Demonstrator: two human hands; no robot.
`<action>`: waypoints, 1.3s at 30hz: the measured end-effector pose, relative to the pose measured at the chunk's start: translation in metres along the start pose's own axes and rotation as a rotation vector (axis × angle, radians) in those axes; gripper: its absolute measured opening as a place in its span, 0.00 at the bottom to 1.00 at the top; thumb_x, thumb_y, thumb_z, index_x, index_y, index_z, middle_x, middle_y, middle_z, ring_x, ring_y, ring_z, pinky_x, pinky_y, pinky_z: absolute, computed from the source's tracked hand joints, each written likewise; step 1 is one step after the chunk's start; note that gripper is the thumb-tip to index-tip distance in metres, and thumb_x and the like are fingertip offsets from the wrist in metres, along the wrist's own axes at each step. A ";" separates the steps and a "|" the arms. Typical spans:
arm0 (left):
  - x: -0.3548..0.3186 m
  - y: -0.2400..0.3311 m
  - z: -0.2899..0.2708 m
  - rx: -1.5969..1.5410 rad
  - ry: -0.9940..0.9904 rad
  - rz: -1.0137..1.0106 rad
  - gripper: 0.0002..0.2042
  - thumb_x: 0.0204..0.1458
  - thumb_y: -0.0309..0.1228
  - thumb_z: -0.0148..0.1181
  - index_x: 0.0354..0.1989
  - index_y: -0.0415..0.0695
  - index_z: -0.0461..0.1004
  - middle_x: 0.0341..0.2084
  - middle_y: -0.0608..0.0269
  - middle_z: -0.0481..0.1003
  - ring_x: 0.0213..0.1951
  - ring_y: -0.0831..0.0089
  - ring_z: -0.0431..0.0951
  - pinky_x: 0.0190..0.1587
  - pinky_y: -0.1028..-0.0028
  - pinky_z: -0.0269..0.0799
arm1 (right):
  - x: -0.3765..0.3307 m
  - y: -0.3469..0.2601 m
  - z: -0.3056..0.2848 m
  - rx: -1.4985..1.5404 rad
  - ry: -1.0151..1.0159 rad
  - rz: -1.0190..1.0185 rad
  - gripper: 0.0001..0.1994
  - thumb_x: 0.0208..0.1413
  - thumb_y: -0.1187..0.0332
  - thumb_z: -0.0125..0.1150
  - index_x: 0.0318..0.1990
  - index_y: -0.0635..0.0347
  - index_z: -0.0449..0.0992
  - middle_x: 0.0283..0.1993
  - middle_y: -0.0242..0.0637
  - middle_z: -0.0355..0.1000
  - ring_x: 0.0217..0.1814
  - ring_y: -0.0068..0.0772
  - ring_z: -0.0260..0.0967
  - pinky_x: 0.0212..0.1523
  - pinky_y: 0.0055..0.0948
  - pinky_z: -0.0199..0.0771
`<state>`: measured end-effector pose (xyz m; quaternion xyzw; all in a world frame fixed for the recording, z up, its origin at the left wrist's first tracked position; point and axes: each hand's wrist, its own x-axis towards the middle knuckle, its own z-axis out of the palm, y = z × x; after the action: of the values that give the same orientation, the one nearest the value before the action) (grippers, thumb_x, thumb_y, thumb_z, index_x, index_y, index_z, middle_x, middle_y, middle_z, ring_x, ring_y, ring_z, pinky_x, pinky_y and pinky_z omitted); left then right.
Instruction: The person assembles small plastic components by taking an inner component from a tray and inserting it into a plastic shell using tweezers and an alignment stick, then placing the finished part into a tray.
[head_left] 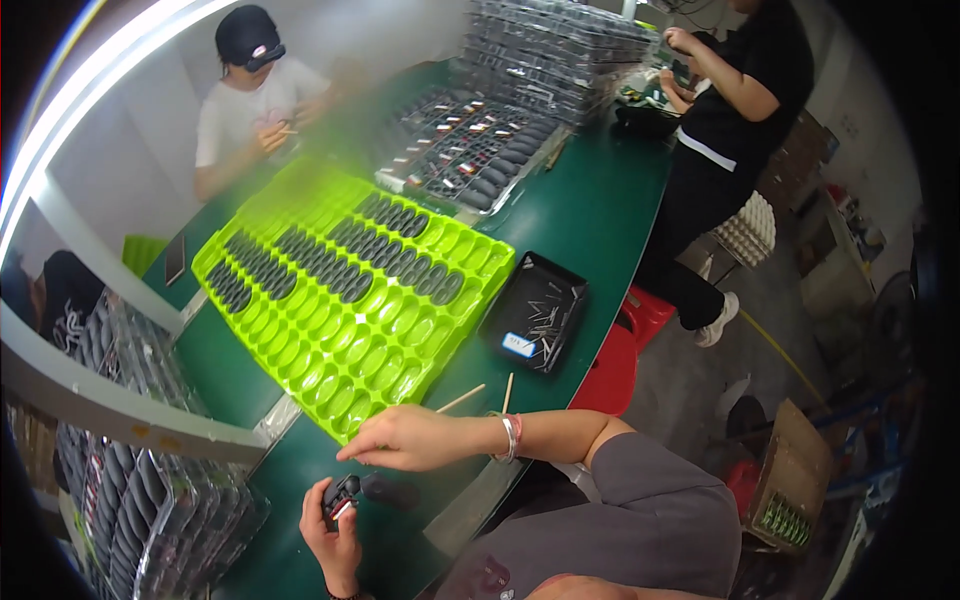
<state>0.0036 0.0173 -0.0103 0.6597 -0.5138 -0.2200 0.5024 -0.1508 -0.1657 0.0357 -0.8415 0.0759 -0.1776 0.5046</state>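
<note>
Far left: clear stacked trays [215,505] of dark oval parts. Left hand [330,530] half-curled, gripping small dark device [345,494] low over green surface [228,372]. Lime tray [305,352] beyond, partly filled with dark ovals. Blurred dark oval piece [392,491] right beside device. Right hand [405,437] above, fingers nearly closed; can't tell if holding thin stick [462,398] behind it. Black bin [512,308] of slim pieces, right.
</note>
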 end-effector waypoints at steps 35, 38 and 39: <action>0.007 0.022 -0.004 0.058 -0.049 0.057 0.23 0.43 0.30 0.65 0.48 0.38 0.68 0.36 0.52 0.72 0.35 0.60 0.74 0.38 0.70 0.71 | 0.003 0.001 -0.004 0.198 -0.224 0.142 0.10 0.52 0.75 0.57 0.42 0.66 0.76 0.31 0.41 0.76 0.30 0.26 0.73 0.31 0.22 0.70; 0.008 0.023 -0.005 0.066 -0.052 0.062 0.23 0.43 0.31 0.65 0.48 0.38 0.68 0.36 0.53 0.72 0.35 0.61 0.74 0.38 0.71 0.71 | 0.004 0.002 -0.005 0.180 -0.229 0.130 0.10 0.52 0.75 0.57 0.42 0.66 0.76 0.31 0.41 0.76 0.30 0.26 0.73 0.31 0.22 0.70; 0.008 0.024 -0.005 0.072 -0.059 0.058 0.23 0.43 0.31 0.65 0.48 0.38 0.68 0.36 0.53 0.72 0.35 0.61 0.74 0.37 0.71 0.71 | 0.004 0.002 -0.005 0.184 -0.232 0.137 0.10 0.52 0.75 0.57 0.42 0.66 0.76 0.31 0.41 0.76 0.30 0.26 0.73 0.31 0.22 0.70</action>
<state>0.0001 0.0130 0.0145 0.6555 -0.5547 -0.2060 0.4692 -0.1488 -0.1717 0.0370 -0.7995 0.0578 -0.0505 0.5957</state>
